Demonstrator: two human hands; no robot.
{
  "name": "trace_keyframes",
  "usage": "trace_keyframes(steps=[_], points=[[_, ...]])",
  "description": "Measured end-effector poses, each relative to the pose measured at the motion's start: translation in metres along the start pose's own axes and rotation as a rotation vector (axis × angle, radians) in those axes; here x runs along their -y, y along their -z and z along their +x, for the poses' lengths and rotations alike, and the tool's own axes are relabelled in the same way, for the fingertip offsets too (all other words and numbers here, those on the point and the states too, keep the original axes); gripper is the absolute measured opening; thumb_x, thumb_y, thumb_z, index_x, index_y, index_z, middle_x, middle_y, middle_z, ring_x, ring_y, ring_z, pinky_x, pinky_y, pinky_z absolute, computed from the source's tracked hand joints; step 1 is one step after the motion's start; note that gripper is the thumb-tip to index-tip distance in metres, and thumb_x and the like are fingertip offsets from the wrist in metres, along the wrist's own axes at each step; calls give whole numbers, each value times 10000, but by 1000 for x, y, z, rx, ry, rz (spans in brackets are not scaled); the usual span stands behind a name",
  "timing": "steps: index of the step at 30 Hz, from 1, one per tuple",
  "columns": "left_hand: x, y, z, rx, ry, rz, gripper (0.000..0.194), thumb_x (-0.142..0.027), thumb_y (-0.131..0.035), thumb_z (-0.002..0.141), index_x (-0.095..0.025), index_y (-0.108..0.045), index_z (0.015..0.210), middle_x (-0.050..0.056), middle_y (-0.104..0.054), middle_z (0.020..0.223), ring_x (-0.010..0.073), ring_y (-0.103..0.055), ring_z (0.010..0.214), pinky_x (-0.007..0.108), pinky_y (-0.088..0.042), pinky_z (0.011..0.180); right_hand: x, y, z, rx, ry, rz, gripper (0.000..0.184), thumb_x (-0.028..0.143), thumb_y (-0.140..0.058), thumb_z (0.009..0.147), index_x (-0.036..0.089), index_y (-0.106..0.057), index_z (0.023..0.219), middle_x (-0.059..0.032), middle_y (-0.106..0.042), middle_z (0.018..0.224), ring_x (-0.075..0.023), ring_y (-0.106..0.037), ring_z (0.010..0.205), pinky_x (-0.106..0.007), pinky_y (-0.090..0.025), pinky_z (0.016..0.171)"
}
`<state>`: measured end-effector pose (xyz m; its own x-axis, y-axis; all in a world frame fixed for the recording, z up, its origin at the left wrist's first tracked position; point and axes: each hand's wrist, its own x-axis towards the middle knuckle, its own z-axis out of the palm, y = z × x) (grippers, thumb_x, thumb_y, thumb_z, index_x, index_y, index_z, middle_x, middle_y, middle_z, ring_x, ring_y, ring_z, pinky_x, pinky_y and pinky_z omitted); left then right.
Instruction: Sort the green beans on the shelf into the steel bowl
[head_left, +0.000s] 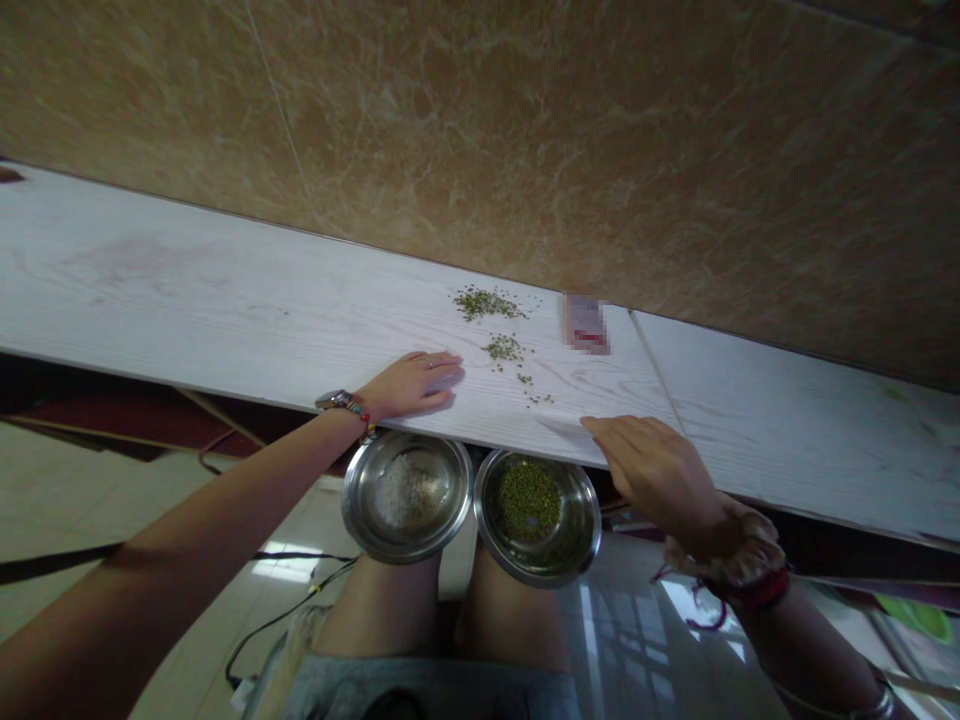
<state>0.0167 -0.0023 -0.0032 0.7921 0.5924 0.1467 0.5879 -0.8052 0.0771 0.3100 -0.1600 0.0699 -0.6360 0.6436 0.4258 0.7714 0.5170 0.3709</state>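
Note:
My left hand (416, 383) lies palm down near the front edge of the white wood-grain tabletop (247, 300), its fingers stretched out and nothing in it. My right hand (652, 460) is over the front edge, fingers pressed together; a faint pale sliver shows at its fingertips, too blurred to name. Between the hands, small green beans, apparently mung beans (486, 303), lie in a larger patch by the wall and thin out toward the front edge. Below the edge, a steel bowl (360, 525) holds white grains like rice. Beside it, another steel bowl (585, 555) holds green beans.
A blurred-out flat item (586, 325) lies by the brown marbled wall (450, 130). A seam crosses the tabletop right of it. Both bowls rest at my knees (517, 610). A black cable (255, 630) runs over the tiled floor at the left.

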Motion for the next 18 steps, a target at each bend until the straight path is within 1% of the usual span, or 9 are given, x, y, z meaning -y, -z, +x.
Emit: trace_keyframes(steps=[6, 10, 14, 18], points=[[0, 1, 0, -10, -1, -6, 394, -370, -412, 896, -195, -500, 1238, 61, -466, 1395, 202, -435, 1268, 343, -321, 1041, -23, -15, -8, -6, -42, -77, 262, 26, -435, 808, 76, -652, 947, -98, -703, 806, -179, -598, 707, -301, -434, 653], [-1, 1, 0, -13, 4, -13, 394, -375, -410, 897, -191, -505, 1233, 68, -467, 1393, 204, -439, 1264, 345, -332, 1035, -36, -22, -12, 26, -91, -100, 294, 33, -432, 797, 109, -649, 981, -86, -708, 825, -188, -606, 730, -310, -429, 653], [-1, 2, 0, -2, 10, -21, 406, -380, -406, 899, -188, -500, 1244, 68, -463, 1397, 206, -444, 1258, 350, -322, 1043, -41, -26, -10, 7, -146, -93, 303, 44, -433, 800, 124, -647, 999, -86, -709, 842, -193, -610, 736, -318, -420, 656], [-2, 2, 0, 0, 12, -41, 409, -368, -409, 897, -171, -508, 1241, 83, -461, 1396, 215, -438, 1263, 347, -317, 1046, -42, -34, -2, 1, -177, -82, 308, 51, -437, 812, 130, -646, 1024, -83, -713, 860, -195, -616, 755, -317, -419, 665]])
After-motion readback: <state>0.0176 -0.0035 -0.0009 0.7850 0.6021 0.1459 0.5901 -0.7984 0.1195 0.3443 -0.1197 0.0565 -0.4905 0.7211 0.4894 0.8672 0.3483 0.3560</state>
